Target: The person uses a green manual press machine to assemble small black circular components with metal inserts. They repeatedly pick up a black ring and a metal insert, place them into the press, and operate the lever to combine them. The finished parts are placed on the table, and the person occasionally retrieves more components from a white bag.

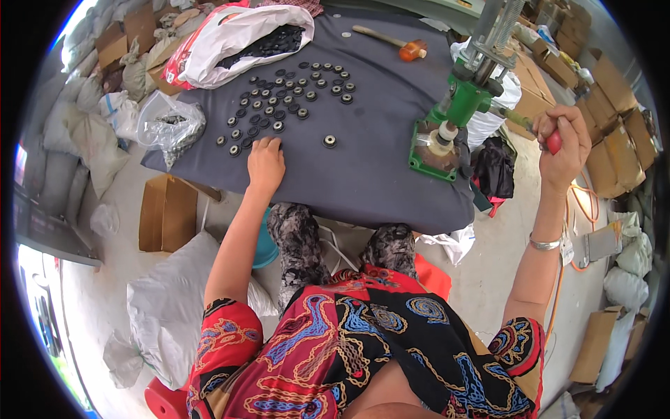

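Note:
My right hand [567,143] is closed around the red knob at the end of a lever [513,117] on a green hand press [453,105]. The press stands at the right edge of the cloth-covered table. Palm down, my left hand [266,166] rests at the near edge of a spread of small round black parts. Its fingers are bent and close together, and what is under the fingertips is hidden. Several of these parts have metal centres, such as the ring-shaped part [278,126] just beyond my fingers. One similar part [329,142] lies apart, between my left hand and the press.
On the dark grey tablecloth [363,188] lie an open white bag [209,59] of black pieces, a clear bag [171,129] of small metal parts, and a wooden-handled mallet [412,50]. Cardboard boxes [167,213] and sacks [171,300] crowd the floor.

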A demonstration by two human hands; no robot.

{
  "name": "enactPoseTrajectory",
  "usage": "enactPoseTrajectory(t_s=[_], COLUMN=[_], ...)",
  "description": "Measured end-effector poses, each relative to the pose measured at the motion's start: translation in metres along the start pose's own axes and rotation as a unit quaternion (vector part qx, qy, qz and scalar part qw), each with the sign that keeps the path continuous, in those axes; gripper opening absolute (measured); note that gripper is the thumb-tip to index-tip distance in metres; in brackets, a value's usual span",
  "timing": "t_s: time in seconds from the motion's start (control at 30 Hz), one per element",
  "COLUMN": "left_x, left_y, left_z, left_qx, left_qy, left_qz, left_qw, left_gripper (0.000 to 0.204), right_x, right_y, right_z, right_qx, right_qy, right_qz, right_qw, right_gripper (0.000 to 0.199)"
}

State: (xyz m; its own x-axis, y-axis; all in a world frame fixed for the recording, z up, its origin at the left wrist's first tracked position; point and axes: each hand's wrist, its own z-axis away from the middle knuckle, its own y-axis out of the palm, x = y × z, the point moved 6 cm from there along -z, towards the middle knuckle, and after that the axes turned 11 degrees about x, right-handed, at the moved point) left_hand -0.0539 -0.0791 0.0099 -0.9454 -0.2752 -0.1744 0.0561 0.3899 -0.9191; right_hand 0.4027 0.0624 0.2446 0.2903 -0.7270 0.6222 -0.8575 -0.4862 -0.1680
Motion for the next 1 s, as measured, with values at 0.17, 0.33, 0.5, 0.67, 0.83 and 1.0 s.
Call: enactPoseTrajectory(t_s=[0.17,0.33,0.5,0.67,0.83,1.0], left_x=[-0.002,-0.008,-0.033,-0.048,-0.055,-0.067], left_y=[-0.005,-0.012,0.006,0.002,0.001,0.005], left_z=[-0.018,-0.032,-0.022,-0.003,0.006,-0.008], left_qx=[0.092,0.1,-0.026,-0.009,-0.039,-0.083], left_qy=[-0.008,0.037,-0.012,0.024,0.091,0.078], left_qz=[-0.029,0.085,0.378,0.129,0.073,0.226], left_qw=[0.995,0.991,0.925,0.991,0.992,0.967], left_gripper=[0.025,0.025,0.029,0.026,0.025,0.023], right_x=[0.001,-0.001,0.0,-0.002,0.001,-0.001], right_y=[-0.001,-0.004,-0.004,-0.005,-0.004,-0.005], right_z=[-0.003,-0.005,-0.005,-0.003,-0.004,-0.003], right_qx=[-0.002,-0.013,-0.008,-0.011,-0.016,-0.02], right_qy=[0.006,0.009,0.007,0.008,0.002,0.008], right_qz=[-0.014,0.001,-0.005,0.006,0.0,-0.002], right_qw=[1.0,1.0,1.0,1.0,1.0,1.0], right_gripper=[0.018,0.019,0.019,0.02,0.02,0.02])
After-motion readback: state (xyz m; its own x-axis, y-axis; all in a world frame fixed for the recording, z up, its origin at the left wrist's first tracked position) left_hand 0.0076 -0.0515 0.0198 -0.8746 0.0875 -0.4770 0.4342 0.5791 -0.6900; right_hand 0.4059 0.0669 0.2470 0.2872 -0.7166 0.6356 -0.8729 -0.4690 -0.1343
